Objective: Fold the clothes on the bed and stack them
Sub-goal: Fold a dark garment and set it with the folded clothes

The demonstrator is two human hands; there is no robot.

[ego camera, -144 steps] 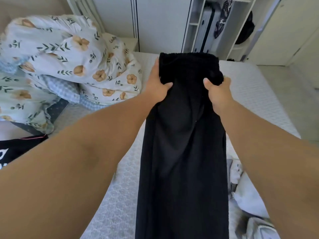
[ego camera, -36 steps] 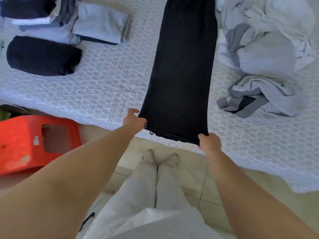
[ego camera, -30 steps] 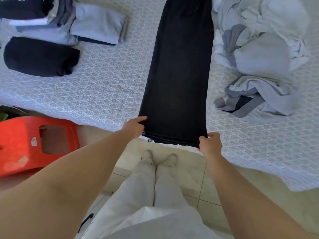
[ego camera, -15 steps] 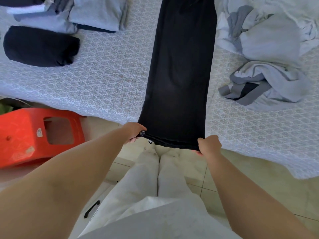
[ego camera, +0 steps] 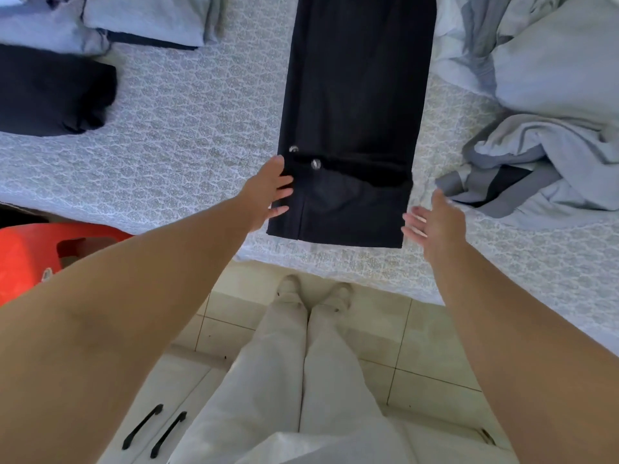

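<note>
At the bottom of the frame my pale trouser legs stand on the tiled floor, with a red plastic stool at the left edge. Just above, my left hand lies with its fingers straight and slightly spread, fingertips touching the left edge of the black trousers. My right hand is beside their lower right corner, fingers apart and holding nothing. The trousers lie flat up the centre of the bed, the near end folded over. Right of them sits a crumpled grey pile. In the upper left are a dark folded garment and folded grey clothes.
</note>
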